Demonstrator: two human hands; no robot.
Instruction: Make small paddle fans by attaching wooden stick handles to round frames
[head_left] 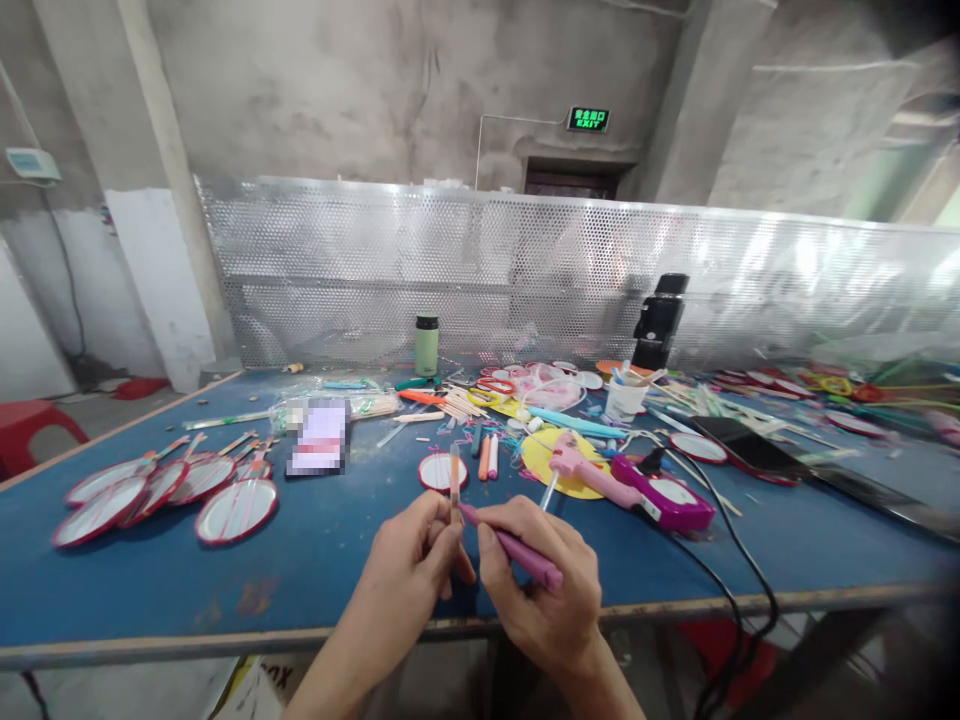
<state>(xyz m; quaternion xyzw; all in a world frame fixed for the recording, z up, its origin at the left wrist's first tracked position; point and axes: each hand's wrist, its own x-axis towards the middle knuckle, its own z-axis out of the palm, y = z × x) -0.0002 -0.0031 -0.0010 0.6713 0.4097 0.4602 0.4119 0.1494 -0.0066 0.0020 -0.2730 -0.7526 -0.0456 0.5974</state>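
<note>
Head view: green sign (588, 119) reads EXIT; hands grip stick (454, 480), pen (517, 548).

Both hands are held close together at the lower centre of the frame. The left hand (411, 562) is pinched shut, the right hand (546, 585) curled closed, forearms angled inward.
</note>
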